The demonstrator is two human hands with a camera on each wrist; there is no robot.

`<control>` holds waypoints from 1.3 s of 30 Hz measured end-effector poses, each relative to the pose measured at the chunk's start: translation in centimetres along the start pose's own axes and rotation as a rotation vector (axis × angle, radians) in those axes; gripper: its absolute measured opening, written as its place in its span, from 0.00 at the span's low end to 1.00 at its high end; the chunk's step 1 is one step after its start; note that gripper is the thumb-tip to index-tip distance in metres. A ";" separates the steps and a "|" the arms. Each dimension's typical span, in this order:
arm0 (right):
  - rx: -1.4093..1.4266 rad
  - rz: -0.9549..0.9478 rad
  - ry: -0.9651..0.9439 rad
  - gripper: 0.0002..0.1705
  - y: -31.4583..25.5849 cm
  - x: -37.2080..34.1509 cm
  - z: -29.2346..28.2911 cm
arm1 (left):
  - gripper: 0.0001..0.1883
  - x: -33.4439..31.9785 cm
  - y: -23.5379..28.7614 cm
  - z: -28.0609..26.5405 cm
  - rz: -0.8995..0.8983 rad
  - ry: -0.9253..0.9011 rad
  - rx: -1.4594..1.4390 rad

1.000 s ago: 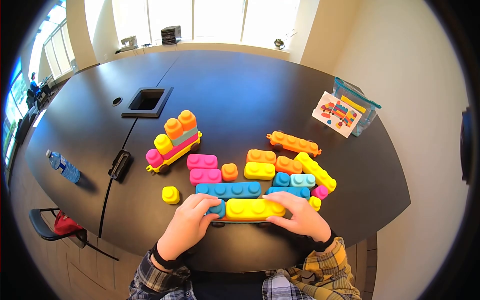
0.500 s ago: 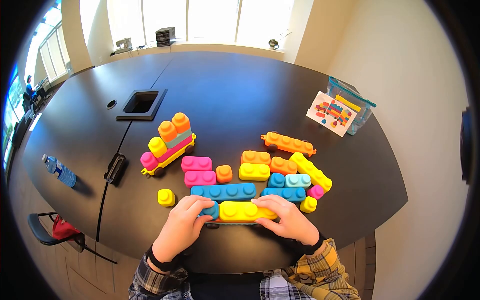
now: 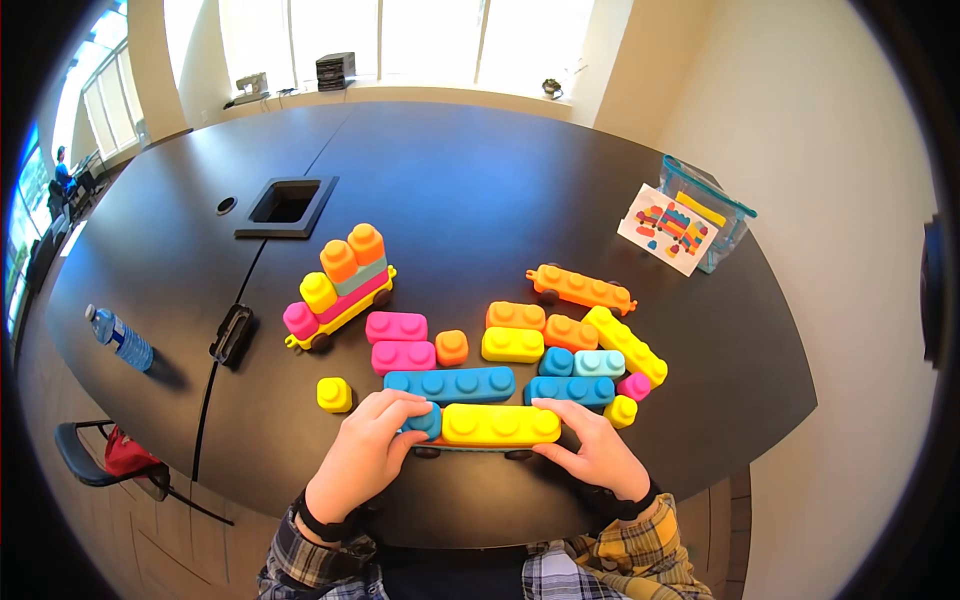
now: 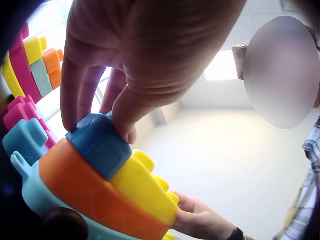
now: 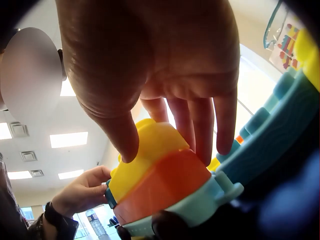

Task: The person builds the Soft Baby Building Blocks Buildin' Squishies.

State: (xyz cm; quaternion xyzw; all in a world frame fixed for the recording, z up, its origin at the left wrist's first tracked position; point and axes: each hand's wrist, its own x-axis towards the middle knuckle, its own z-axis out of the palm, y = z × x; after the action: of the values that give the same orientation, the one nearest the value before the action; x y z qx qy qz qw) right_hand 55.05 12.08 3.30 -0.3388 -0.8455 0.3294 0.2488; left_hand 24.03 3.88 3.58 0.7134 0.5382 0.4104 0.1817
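Note:
My left hand [image 3: 362, 452] pinches a small blue block [image 4: 102, 147] between thumb and fingers. That block sits at the left end of a long orange block [image 4: 95, 185], which lies on a light blue wheeled base [image 4: 37, 187]. Beside it, on the same orange block, is a long yellow block [image 3: 500, 425] with its studs up. Thumb and fingers of my right hand [image 3: 600, 452] hold the yellow block's right end from both sides. Just behind stands a long dark blue block [image 3: 450, 384].
Pink blocks [image 3: 403, 356], an orange wheeled base [image 3: 582, 288] and several other blocks lie farther back. A yellow wheeled car [image 3: 345, 315] with stacked blocks stands left. A picture card [image 3: 668, 228] leans on a clear bag [image 3: 735, 235]; a water bottle [image 3: 120, 340] stands far left.
My right hand moved left along the yellow block, then back to its right end, uncovering more studs. The left hand stays on the small blue block. The head view shifted slightly.

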 end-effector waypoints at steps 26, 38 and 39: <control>-0.069 -0.030 0.119 0.29 -0.5 -0.3 -0.1 | 0.20 11.3 -12.5 -3.6 0.048 -0.254 0.259; 0.005 -0.013 0.108 0.26 0.4 -0.3 0.3 | 0.24 11.9 -12.3 -3.5 -0.045 -0.461 0.416; 0.013 -0.010 0.106 0.26 0.4 -0.3 0.3 | 0.25 11.7 -12.1 -3.8 0.002 -0.413 0.423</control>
State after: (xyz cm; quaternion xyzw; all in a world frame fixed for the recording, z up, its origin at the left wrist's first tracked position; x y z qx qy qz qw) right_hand 55.21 12.02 2.74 -0.3498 -0.8307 0.3151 0.2972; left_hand 14.52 18.21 1.96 0.8044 0.5627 0.1352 0.1344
